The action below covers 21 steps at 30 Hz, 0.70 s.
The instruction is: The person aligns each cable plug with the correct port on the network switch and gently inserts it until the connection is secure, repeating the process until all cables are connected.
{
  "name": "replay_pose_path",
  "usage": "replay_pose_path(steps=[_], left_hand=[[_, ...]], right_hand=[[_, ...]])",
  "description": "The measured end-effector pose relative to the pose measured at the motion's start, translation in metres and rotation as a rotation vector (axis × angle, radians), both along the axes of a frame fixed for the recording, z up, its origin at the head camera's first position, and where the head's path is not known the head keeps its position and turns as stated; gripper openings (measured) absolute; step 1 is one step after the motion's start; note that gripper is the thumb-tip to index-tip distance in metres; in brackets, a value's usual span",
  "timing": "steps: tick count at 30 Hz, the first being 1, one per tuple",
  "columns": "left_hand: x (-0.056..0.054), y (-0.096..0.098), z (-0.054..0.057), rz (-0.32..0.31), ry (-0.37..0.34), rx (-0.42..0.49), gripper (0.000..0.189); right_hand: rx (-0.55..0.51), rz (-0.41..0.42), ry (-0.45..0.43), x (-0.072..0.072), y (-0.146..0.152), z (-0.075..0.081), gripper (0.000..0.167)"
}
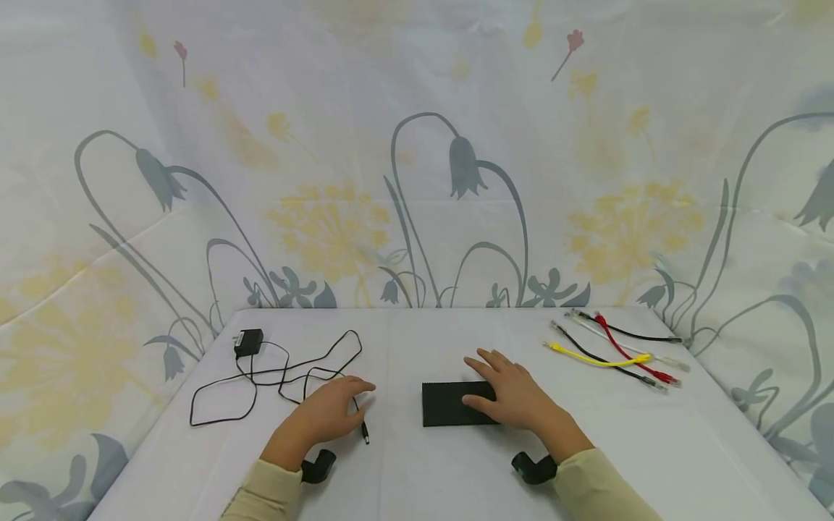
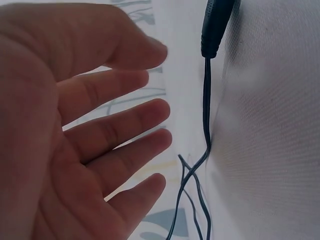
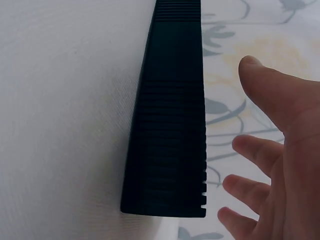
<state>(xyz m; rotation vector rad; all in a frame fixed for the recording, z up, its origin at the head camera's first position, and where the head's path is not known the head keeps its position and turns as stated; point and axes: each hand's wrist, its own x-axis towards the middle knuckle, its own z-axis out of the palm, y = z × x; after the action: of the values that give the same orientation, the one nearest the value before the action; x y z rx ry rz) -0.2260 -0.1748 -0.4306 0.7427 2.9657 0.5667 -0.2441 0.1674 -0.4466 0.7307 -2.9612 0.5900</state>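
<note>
My left hand (image 1: pixel 326 412) hovers over the near part of a black power adapter cord, its fingers spread and nothing in them. In the left wrist view the cord's barrel plug (image 2: pixel 217 30) lies on the white cloth beyond the thumb. The black adapter block (image 1: pixel 249 342) sits at the far left, its cord (image 1: pixel 224 420) looping across the table. On the right, my right hand (image 1: pixel 515 394) is held with fingers apart over the right end of a flat black box (image 1: pixel 449 404). Ridged slots run along the box's side (image 3: pixel 167 150) in the right wrist view, apart from the fingertips.
Several short network cables lie at the back right, among them a yellow cable (image 1: pixel 596 357), a red cable (image 1: pixel 628 347) and black ones. A flower-printed cloth (image 1: pixel 423 217) hangs behind the white table (image 1: pixel 404 470). A black wrist-camera mount (image 1: pixel 319 467) shows below the left hand.
</note>
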Motion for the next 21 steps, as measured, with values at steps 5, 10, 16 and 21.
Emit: replay_pose_path(steps=[5, 10, 16, 21], left_hand=[[-0.0013, -0.0009, -0.0015, -0.046, -0.027, -0.004, 0.036], [-0.0029, -0.0016, -0.0049, -0.092, -0.037, -0.013, 0.032], [-0.0039, -0.0015, -0.0074, -0.132, -0.024, -0.039, 0.028], [-0.0057, -0.0006, -0.0083, -0.149, -0.028, -0.052, 0.022]], right_hand=[[-0.001, 0.036, -0.026, -0.0002, -0.0031, -0.0021, 0.073], [-0.014, 0.085, -0.067, 0.0016, -0.0065, -0.002, 0.074], [-0.005, 0.11, -0.107, 0.0024, -0.0099, -0.0033, 0.08], [0.008, 0.098, -0.125, 0.0013, -0.0104, -0.007, 0.082]])
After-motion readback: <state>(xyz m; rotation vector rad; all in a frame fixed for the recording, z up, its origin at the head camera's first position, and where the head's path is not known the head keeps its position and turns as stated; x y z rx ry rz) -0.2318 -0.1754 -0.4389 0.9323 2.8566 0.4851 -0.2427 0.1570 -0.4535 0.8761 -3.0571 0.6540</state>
